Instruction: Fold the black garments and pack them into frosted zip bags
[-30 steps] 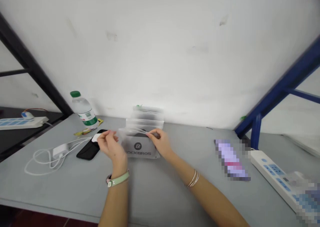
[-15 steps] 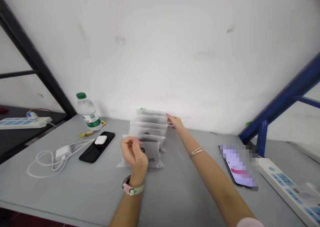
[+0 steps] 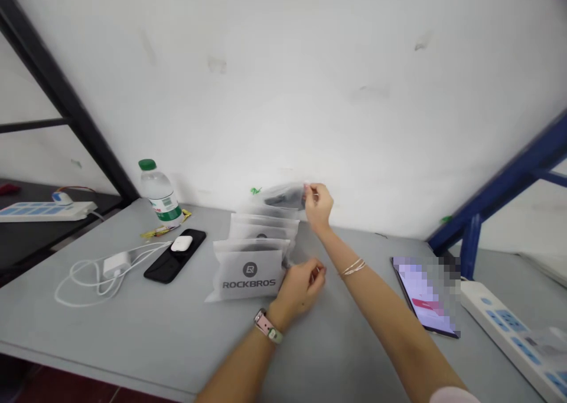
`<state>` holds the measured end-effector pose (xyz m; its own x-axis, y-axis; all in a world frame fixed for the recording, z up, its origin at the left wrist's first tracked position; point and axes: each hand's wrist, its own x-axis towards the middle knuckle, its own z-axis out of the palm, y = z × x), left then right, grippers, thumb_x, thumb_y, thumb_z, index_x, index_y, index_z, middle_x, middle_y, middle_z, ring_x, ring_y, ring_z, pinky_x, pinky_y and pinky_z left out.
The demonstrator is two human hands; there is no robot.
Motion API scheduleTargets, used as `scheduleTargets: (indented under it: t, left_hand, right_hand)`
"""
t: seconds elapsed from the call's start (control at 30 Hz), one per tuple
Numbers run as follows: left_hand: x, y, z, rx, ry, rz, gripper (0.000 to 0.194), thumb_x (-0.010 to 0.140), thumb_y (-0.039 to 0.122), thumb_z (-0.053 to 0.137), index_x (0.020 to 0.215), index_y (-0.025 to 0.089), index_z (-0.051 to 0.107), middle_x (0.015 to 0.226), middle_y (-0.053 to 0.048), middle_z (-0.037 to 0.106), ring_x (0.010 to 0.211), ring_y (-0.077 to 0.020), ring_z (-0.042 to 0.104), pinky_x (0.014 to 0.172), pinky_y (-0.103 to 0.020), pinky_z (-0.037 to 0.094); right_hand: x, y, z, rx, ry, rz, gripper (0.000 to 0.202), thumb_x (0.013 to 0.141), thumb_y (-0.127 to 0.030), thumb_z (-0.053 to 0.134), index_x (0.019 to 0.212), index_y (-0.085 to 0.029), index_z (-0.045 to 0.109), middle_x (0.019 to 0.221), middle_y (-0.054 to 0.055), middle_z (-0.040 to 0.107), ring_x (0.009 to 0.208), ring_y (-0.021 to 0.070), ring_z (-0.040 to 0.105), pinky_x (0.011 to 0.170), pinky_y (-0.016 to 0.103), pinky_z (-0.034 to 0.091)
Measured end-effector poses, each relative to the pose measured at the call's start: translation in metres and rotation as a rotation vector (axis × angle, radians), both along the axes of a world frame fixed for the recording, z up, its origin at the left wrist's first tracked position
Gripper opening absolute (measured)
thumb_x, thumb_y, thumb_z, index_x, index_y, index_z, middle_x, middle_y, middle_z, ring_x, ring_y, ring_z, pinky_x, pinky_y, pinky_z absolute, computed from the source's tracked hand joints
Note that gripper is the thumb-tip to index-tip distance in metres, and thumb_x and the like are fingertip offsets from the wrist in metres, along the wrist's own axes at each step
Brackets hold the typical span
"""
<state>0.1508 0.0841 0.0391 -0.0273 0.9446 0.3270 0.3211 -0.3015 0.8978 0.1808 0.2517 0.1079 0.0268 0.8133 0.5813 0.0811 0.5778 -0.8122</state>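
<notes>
A row of frosted plastic pouches (image 3: 259, 267) stands on the grey table against the wall, overlapping one behind another. The front one carries a dark round logo and the word ROCKBROS. My right hand (image 3: 319, 207) pinches the upper right corner of the rearmost pouch (image 3: 283, 196), which is raised, blurred and shows something dark inside. Just right of the front pouch, my left hand (image 3: 300, 286) hovers low over the table. Its fingers are loosely curved, with a gap to the thumb, and nothing shows between them.
On the left are a bottle with a green cap (image 3: 160, 193), a black phone (image 3: 163, 265) bearing a white earbud case (image 3: 181, 243), and a charger with a coiled cable (image 3: 116, 265). To the right lie a lit-screen phone (image 3: 425, 299) and a power strip (image 3: 509, 332).
My left hand has moved right, from in front of the pouches to beside them. My right hand has risen slightly, lifting the rear pouch's corner.
</notes>
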Motion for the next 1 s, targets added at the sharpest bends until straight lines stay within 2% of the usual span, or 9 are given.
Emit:
scheduleTargets:
  t: [0.13, 0.23, 0.33, 0.43, 0.57, 0.67, 0.77, 0.9, 1.0]
  left_hand:
    - [-0.013, 0.012, -0.007, -0.089, -0.171, 0.033, 0.017, 0.083, 0.035, 0.064, 0.077, 0.02, 0.063, 0.059, 0.003, 0.055, 0.056, -0.0135, 0.046, 0.059, -0.027, 0.035]
    - [-0.014, 0.019, -0.007, -0.151, -0.379, 0.06, 0.027, 0.078, 0.041, 0.071, 0.092, 0.02, 0.063, 0.075, 0.0, 0.062, 0.069, -0.0156, 0.055, 0.062, -0.026, 0.041]
    - [-0.007, 0.02, -0.002, -0.254, -0.612, 0.005, 0.049, 0.074, 0.052, 0.074, 0.108, 0.021, 0.058, 0.106, -0.01, 0.067, 0.091, -0.0228, 0.065, 0.067, -0.031, 0.051]
    - [0.003, 0.017, 0.005, -0.358, -0.791, -0.069, 0.053, 0.075, 0.06, 0.072, 0.106, 0.019, 0.059, 0.117, -0.016, 0.066, 0.101, -0.0277, 0.067, 0.079, -0.04, 0.056]
    - [0.007, 0.013, 0.007, -0.413, -0.898, -0.034, 0.052, 0.076, 0.057, 0.074, 0.109, 0.02, 0.06, 0.116, -0.012, 0.069, 0.094, -0.0235, 0.07, 0.082, -0.037, 0.057]
    - [0.0, 0.011, 0.009, -0.438, -0.885, 0.029, 0.05, 0.076, 0.052, 0.076, 0.112, 0.021, 0.06, 0.11, -0.009, 0.071, 0.086, -0.0213, 0.07, 0.073, -0.033, 0.058]
    - [-0.008, 0.007, 0.014, -0.477, -0.815, 0.039, 0.047, 0.075, 0.05, 0.078, 0.107, 0.018, 0.065, 0.101, -0.008, 0.073, 0.079, -0.0206, 0.07, 0.064, -0.031, 0.059]
    - [-0.015, 0.002, 0.02, -0.546, -0.685, -0.03, 0.043, 0.071, 0.043, 0.083, 0.1, 0.015, 0.071, 0.091, -0.009, 0.076, 0.076, -0.0231, 0.071, 0.058, -0.029, 0.057]
    - [-0.014, 0.001, 0.02, -0.579, -0.552, -0.095, 0.043, 0.072, 0.044, 0.081, 0.103, 0.016, 0.071, 0.092, -0.009, 0.077, 0.077, -0.0236, 0.072, 0.058, -0.028, 0.056]
  right_hand:
    - [0.036, -0.015, 0.025, 0.096, 0.139, -0.091, 0.029, 0.088, -0.049, 0.055, 0.085, -0.02, 0.058, 0.082, 0.002, 0.058, 0.069, 0.0162, 0.058, 0.069, 0.032, 0.053]
    - [0.07, -0.031, 0.03, 0.043, 0.349, -0.057, 0.028, 0.083, -0.048, 0.064, 0.08, -0.021, 0.056, 0.067, -0.004, 0.052, 0.058, 0.0125, 0.053, 0.061, 0.029, 0.054]
    - [0.099, -0.056, 0.016, -0.155, 0.564, 0.072, 0.032, 0.075, -0.047, 0.075, 0.073, -0.022, 0.053, 0.06, -0.008, 0.049, 0.056, 0.0104, 0.05, 0.064, 0.028, 0.056]
    - [0.122, -0.084, -0.01, -0.405, 0.636, 0.172, 0.034, 0.071, -0.044, 0.079, 0.069, -0.023, 0.052, 0.059, -0.007, 0.052, 0.055, 0.0102, 0.052, 0.067, 0.029, 0.057]
    - [0.151, -0.107, -0.041, -0.659, 0.474, 0.225, 0.028, 0.071, -0.042, 0.075, 0.065, -0.024, 0.055, 0.059, -0.002, 0.056, 0.051, 0.0142, 0.051, 0.054, 0.03, 0.051]
    - [0.176, -0.107, -0.051, -0.613, 0.365, 0.168, 0.02, 0.073, -0.043, 0.073, 0.073, -0.024, 0.066, 0.075, 0.002, 0.065, 0.062, 0.0169, 0.056, 0.055, 0.029, 0.048]
    - [0.196, -0.102, -0.049, -0.524, 0.241, 0.131, 0.025, 0.075, -0.044, 0.074, 0.094, -0.026, 0.073, 0.095, 0.003, 0.071, 0.077, 0.0178, 0.06, 0.072, 0.03, 0.051]
    - [0.203, -0.108, -0.038, -0.574, -0.072, 0.37, 0.038, 0.08, -0.049, 0.071, 0.109, -0.025, 0.072, 0.107, 0.006, 0.073, 0.092, 0.0228, 0.066, 0.084, 0.034, 0.052]
    - [0.198, -0.118, -0.032, -0.648, -0.153, 0.611, 0.043, 0.082, -0.052, 0.067, 0.115, -0.024, 0.07, 0.114, 0.007, 0.072, 0.101, 0.0264, 0.067, 0.086, 0.038, 0.054]
